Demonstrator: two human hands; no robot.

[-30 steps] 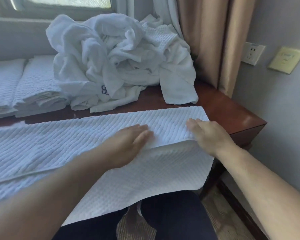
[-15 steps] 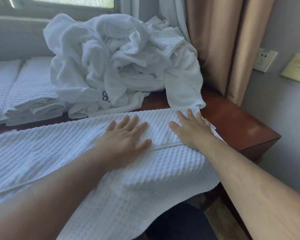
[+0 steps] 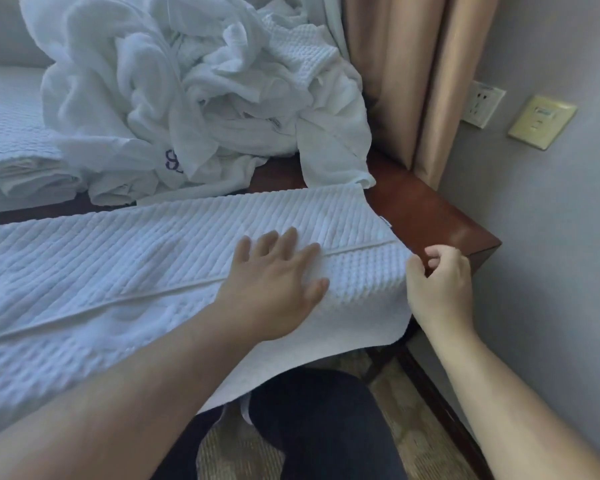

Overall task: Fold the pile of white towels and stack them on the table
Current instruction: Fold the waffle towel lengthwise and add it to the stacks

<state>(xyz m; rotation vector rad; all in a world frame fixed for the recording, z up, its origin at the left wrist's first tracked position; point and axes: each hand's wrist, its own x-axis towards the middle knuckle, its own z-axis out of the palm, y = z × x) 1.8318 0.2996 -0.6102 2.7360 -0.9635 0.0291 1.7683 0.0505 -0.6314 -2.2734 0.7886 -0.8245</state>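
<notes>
A white waffle-weave towel [image 3: 125, 271] lies spread across the dark wooden table [image 3: 430, 216], folded lengthwise, with its near part hanging over the front edge. My left hand [image 3: 274, 282] presses flat on it near the right end, fingers spread across the fold seam. At the towel's right edge, my right hand [image 3: 440, 282] has its fingers curled and its thumb against the edge; bare table shows between thumb and fingers. The unfolded pile of white towels [image 3: 194, 91] is heaped behind. Folded towels [image 3: 14, 140] are stacked at the far left.
A beige curtain [image 3: 406, 64] hangs at the table's back right corner. The grey wall [image 3: 551, 237] with a socket [image 3: 482, 103] and a switch plate [image 3: 541, 121] runs close along the right. The table's right corner [image 3: 489, 244] is bare wood.
My right hand slid off the towel's top to its right edge and curled its fingers. My left hand stayed flat on the towel. The view moved closer and lower.
</notes>
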